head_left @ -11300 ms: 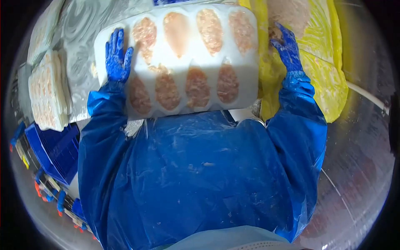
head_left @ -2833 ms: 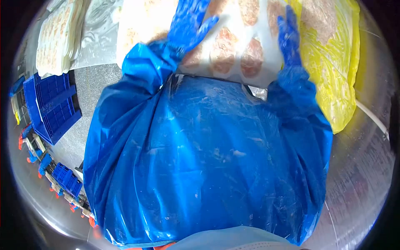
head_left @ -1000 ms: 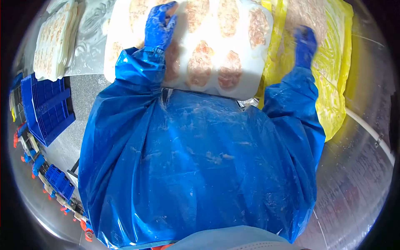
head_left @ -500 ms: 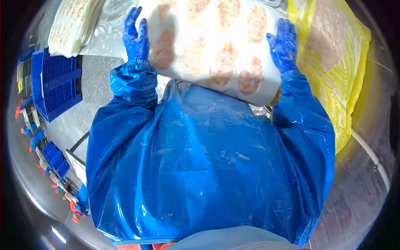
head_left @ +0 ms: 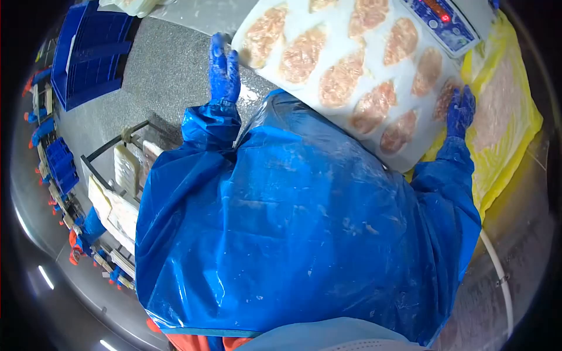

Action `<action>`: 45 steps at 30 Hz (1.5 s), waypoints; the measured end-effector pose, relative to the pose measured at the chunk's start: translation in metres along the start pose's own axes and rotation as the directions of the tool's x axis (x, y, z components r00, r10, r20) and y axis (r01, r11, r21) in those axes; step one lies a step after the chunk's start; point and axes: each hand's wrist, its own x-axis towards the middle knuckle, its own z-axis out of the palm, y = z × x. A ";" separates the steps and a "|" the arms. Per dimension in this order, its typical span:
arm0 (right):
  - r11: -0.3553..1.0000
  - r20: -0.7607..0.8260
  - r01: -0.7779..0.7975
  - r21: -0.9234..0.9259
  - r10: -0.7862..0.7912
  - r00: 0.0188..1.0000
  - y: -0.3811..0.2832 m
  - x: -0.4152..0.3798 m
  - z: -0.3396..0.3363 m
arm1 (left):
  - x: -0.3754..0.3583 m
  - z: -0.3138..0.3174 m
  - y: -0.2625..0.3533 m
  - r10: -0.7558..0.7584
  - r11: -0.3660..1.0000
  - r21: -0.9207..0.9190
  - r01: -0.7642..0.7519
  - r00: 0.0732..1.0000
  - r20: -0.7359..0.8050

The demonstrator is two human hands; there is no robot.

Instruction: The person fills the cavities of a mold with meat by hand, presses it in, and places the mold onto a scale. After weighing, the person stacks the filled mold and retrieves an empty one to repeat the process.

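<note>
A white sheet (head_left: 374, 70) lies in front of my body, set at a slant, with pale pink pieces of flattened meat (head_left: 342, 77) laid out on it in rows. My left hand (head_left: 224, 73), in a blue glove, is just off the sheet's left corner. Its fingers point away from me, thumb apart, and nothing shows in them. At the sheet's right edge is my gloved right hand (head_left: 461, 111), fingers stretched out and overlapping the outermost meat piece (head_left: 446, 99). Yellow plastic film (head_left: 515, 158) with more pale meat (head_left: 494, 117) sits just right of that hand.
A scale (head_left: 439, 22) with a lit red display stands beyond the sheet. Blue crates (head_left: 88, 52) are on the left over the grey floor (head_left: 158, 70). A metal-framed rack (head_left: 96, 155) with white trays stands nearer. Several people in blue and red work far left.
The view has shifted. The sheet now lies more slanted and farther right, showing more meat pieces and the scale. My left hand has come apart from its edge; my right remains at its right edge.
</note>
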 end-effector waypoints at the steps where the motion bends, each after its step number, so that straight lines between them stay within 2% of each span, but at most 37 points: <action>1: 0.983 0.149 0.005 -0.183 0.023 0.989 0.004 0.007 -0.008 | -0.002 0.000 0.005 0.101 0.990 0.102 -0.101 0.995 0.004; 3: 0.991 0.171 -0.027 -0.128 0.049 0.984 0.007 0.019 -0.014 | 0.000 -0.003 0.045 0.348 0.906 0.227 -0.357 0.934 0.077; 4: 0.995 0.196 -0.063 -0.074 0.076 0.978 0.013 0.023 -0.016 | -0.001 0.002 0.057 0.358 0.899 0.223 -0.378 0.925 0.124; 5: 0.995 0.194 -0.059 -0.077 0.073 0.978 0.012 0.030 -0.022 | -0.002 0.010 0.055 0.352 0.872 0.292 -0.392 0.918 0.181; 7: 0.967 0.419 -0.139 -0.214 0.219 0.881 0.009 0.042 -0.033 | 0.003 0.017 0.041 0.326 0.872 0.357 -0.334 0.942 0.084; 9: 0.962 0.451 -0.130 -0.241 0.229 0.863 0.014 0.054 -0.033 | 0.008 0.011 0.028 0.245 0.923 0.296 -0.245 0.969 0.036; 10: 0.964 0.455 -0.097 -0.246 0.203 0.867 0.015 0.065 -0.024 | 0.009 0.007 0.019 0.245 0.953 0.168 -0.251 0.968 0.057; 11: 0.966 0.457 -0.079 -0.247 0.188 0.869 0.016 0.077 -0.016 | 0.007 0.003 0.021 0.056 0.998 -0.046 -0.049 0.988 0.147; 12: 0.967 0.453 -0.064 -0.246 0.173 0.874 0.014 0.083 -0.012 | 0.006 0.005 0.018 -0.003 0.972 -0.232 0.032 0.992 0.124; 15: 0.965 0.450 -0.057 -0.255 0.171 0.876 0.010 0.100 -0.017 | 0.016 0.002 0.019 -0.266 0.884 -0.352 0.308 0.950 0.164; 16: 0.964 0.448 -0.074 -0.257 0.186 0.875 0.006 0.098 -0.025 | 0.018 0.002 0.011 -0.236 0.886 -0.374 0.274 0.961 0.144; 17: 0.967 0.440 -0.087 -0.241 0.188 0.878 0.006 0.099 -0.030 | 0.020 0.000 0.012 -0.174 0.930 -0.302 0.209 0.975 0.137; 19: 0.979 0.425 -0.131 -0.158 0.187 0.886 0.005 0.105 -0.043 | 0.021 -0.004 0.017 -0.140 0.942 -0.287 0.173 0.981 0.131; 21: 0.968 0.402 -0.243 0.060 0.200 0.894 0.011 0.106 -0.065 | 0.023 -0.003 0.012 -0.130 0.938 -0.305 0.165 0.983 0.133; 23: 0.831 0.407 -0.405 0.383 0.242 0.881 0.003 0.088 -0.101 | 0.026 -0.006 0.014 -0.164 0.931 -0.303 0.203 0.975 0.150; 25: 0.592 0.477 -0.533 0.604 0.268 0.837 -0.014 0.058 -0.131 | 0.024 -0.007 0.016 -0.213 0.924 -0.292 0.248 0.966 0.147; 27: 0.405 0.559 -0.621 0.671 0.275 0.782 -0.039 0.011 -0.141 | 0.027 -0.003 0.016 -0.282 0.803 -0.493 0.334 0.942 0.179; 29: 0.237 0.643 -0.693 0.681 0.260 0.721 -0.063 -0.035 -0.152 | 0.032 -0.008 0.026 -0.346 0.718 -0.565 0.407 0.913 0.219; 30: 0.165 0.686 -0.727 0.667 0.247 0.685 -0.075 -0.058 -0.155 | 0.031 -0.009 0.030 -0.386 0.709 -0.543 0.450 0.892 0.235; 32: 0.054 0.742 -0.759 0.649 0.180 0.646 -0.099 -0.083 -0.151 | 0.031 -0.010 0.022 -0.423 0.646 -0.591 0.482 0.871 0.248; 33: 0.009 0.763 -0.771 0.637 0.136 0.632 -0.107 -0.090 -0.149 | 0.030 -0.008 0.010 -0.415 0.594 -0.644 0.483 0.869 0.269; 35: -0.064 0.792 -0.789 0.610 0.048 0.608 -0.126 -0.090 -0.135 | 0.030 -0.011 0.020 -0.370 0.620 -0.644 0.449 0.890 0.265; 38: -0.130 0.801 -0.799 0.588 -0.045 0.597 -0.155 -0.078 -0.122 | 0.030 -0.026 0.027 -0.323 0.338 -0.824 0.454 0.879 0.352; 39: -0.138 0.796 -0.798 0.587 -0.080 0.599 -0.168 -0.069 -0.117 | 0.037 -0.039 0.025 -0.326 0.339 -0.832 0.440 0.884 0.335; 41: -0.141 0.775 -0.791 0.595 -0.161 0.611 -0.203 -0.038 -0.100 | 0.056 -0.073 0.031 -0.297 0.137 -0.924 0.357 0.905 0.305; 43: -0.161 0.743 -0.780 0.604 -0.238 0.625 -0.250 -0.001 -0.078 | 0.088 -0.115 0.004 -0.261 0.161 -0.941 0.296 0.933 0.249; 45: -0.211 0.706 -0.770 0.602 -0.310 0.637 -0.303 0.040 -0.048 | 0.136 -0.151 -0.050 -0.231 0.205 -0.966 0.158 0.967 0.109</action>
